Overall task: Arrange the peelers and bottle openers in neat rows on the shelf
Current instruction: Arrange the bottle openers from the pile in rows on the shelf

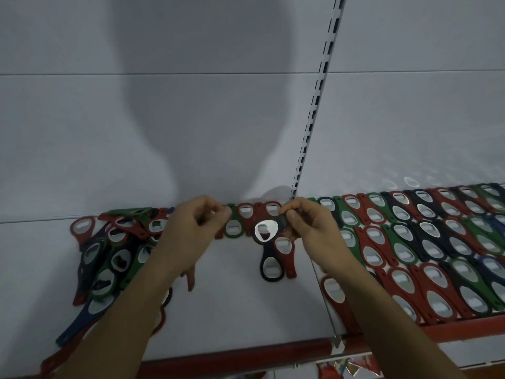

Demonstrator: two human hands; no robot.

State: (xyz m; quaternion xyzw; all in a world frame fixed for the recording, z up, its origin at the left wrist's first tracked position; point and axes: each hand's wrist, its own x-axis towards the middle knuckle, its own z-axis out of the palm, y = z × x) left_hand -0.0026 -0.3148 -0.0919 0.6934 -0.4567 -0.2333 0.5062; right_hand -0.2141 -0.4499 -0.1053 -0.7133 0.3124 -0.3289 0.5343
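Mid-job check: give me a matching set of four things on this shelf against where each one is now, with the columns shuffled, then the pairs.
1. jumbled heap of bottle openers
2. neat rows of bottle openers
3. black bottle opener with shiny head
4. black bottle opener lying flat

A. pinched by the right hand
B. left end of the shelf
C. below the right hand, beside a red bottle opener
D. right section of the shelf

Pairs: 1-B, 2-D, 3-A, 4-C.
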